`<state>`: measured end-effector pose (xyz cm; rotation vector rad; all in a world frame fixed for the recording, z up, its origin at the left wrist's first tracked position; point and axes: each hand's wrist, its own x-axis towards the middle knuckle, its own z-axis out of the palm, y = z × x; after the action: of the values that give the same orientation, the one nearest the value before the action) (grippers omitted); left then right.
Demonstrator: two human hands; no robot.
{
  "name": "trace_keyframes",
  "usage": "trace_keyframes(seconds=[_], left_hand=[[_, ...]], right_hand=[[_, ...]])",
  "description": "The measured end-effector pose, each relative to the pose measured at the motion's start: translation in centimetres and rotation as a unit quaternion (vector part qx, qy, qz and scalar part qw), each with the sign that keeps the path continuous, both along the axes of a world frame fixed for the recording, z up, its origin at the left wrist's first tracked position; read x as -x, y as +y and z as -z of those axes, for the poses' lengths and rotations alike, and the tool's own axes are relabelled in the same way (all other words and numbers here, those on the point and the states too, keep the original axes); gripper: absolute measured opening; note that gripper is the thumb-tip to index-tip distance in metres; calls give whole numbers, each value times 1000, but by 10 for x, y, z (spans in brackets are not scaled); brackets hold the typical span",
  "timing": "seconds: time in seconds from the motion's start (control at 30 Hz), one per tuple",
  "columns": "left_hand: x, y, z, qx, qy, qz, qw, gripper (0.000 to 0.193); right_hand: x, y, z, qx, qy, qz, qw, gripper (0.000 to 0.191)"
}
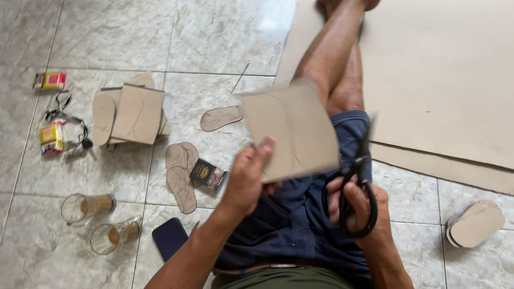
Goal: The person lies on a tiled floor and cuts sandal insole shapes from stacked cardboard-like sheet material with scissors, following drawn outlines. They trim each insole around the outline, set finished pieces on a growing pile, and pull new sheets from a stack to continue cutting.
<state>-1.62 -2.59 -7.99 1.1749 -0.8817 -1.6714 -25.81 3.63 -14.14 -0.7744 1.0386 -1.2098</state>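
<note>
head view shows, from the wide flat cardboard sheet [456, 66] at upper right down to small things, the left hand [248, 179] pinching a stiff traced cardboard piece [294, 131] at centre while the right hand [361, 206] grips black scissors [352, 198], best cutting steadily along the curved pencilled line, thin sole-shaped cutouts [180, 171] lying at left.

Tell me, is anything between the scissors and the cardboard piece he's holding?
Nothing visible. The right hand holds the black scissors right beside the cardboard piece, which the left hand grips by its lower edge.
</note>
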Motion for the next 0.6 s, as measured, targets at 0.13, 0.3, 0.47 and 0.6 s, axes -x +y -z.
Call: trace_keyframes(seconds=[0.13,0.3,0.47,0.6], left_hand=[[12,-12,-36,111,31,-19,993,37],[23,5,-44,148,-54,99,983,43],[21,13,-49,137,-83,125,979,43],[16,14,-55,132,-105,129,977,44]], right_hand=[[10,17,-7,-4,149,-122,981,62],[-5,19,-24,98,148,-127,976,85],[-13,12,-51,103,158,-147,971,95],[-20,7,-63,134,161,-169,963,96]])
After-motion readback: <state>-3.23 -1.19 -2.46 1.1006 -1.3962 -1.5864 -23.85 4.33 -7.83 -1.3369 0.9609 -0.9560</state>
